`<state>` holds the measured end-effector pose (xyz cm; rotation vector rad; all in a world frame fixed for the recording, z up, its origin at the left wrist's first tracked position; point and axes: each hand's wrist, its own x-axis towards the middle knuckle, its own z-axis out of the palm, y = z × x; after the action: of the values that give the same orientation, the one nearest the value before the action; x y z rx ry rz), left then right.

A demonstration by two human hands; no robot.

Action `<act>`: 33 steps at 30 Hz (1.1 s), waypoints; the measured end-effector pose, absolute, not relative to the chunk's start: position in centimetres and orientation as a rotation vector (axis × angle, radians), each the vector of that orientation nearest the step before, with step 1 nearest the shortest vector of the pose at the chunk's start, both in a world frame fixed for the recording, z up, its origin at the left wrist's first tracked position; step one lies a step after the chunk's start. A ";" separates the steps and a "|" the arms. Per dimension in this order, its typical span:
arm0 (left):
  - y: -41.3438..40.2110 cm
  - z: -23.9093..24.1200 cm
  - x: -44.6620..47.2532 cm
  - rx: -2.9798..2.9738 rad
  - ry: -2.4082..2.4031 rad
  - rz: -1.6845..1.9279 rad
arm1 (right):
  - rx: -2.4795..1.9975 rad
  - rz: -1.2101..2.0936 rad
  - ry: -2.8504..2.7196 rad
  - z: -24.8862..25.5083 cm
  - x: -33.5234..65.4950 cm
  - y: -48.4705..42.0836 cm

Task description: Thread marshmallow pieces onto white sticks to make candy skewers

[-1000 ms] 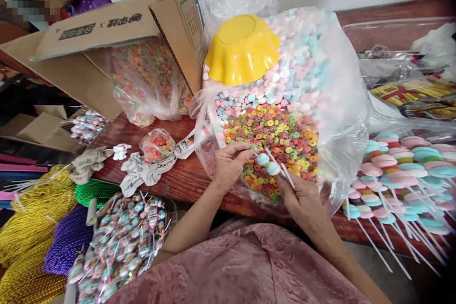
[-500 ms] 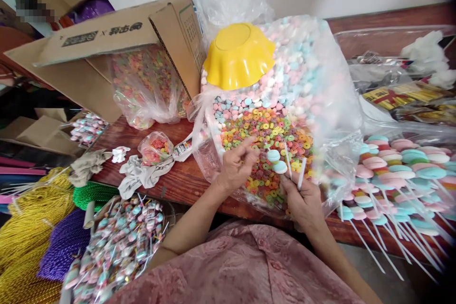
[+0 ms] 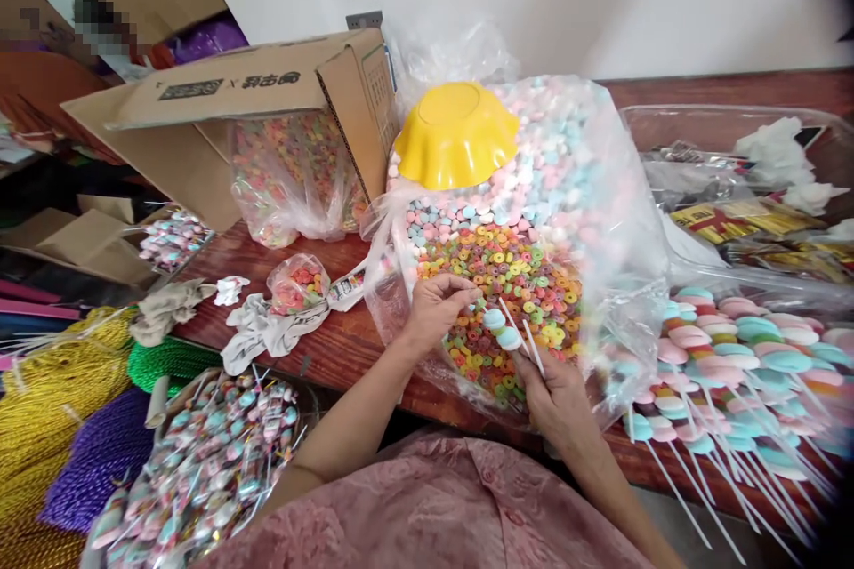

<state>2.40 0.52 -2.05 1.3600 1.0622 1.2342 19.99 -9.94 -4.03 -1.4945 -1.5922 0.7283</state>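
Note:
My right hand (image 3: 557,391) grips several white lollipop sticks (image 3: 512,322). Two pale blue and white marshmallows (image 3: 500,329) are threaded together at that hand, pointing up and left. My left hand (image 3: 433,311) is closed in a pinch close to the upper marshmallow; whatever is between thumb and forefinger is too small to make out. Beneath both hands lies a heap of colourful gummy rings (image 3: 513,267) on an opened clear plastic bag (image 3: 620,284). Pink, blue and white marshmallows (image 3: 553,142) fill the bag behind the rings.
An upturned yellow bowl (image 3: 457,138) rests on the marshmallows. Left of it, a cardboard box (image 3: 353,98) holds bagged gummy rings. Finished marshmallow skewers (image 3: 740,356) are piled at the right edge. Wrapped candies (image 3: 220,453) fill a container at lower left, beside coloured cords (image 3: 100,453).
My left hand's fingers have drawn together into a pinch and come up toward the top of the skewer. The right hand has tilted the sticks leftward. The camera view has shifted slightly.

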 end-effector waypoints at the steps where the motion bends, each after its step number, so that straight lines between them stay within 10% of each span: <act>1: 0.3 -1.7 2.3 1.177 1.008 1.220 | -1.497 0.729 -1.601 -4.0 19.8 -9.9; 25: -1.6 -2.3 4.0 1.294 0.841 1.311 | -1.509 0.573 -1.425 -4.9 19.9 -9.6; 33: 10.2 0.1 -0.3 1.568 1.211 1.070 | -1.549 0.591 -1.364 -5.2 21.3 -8.8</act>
<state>-0.31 10.19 0.05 1.5682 1.2113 1.0695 21.26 -8.80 -5.21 -1.5493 -1.3643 0.5910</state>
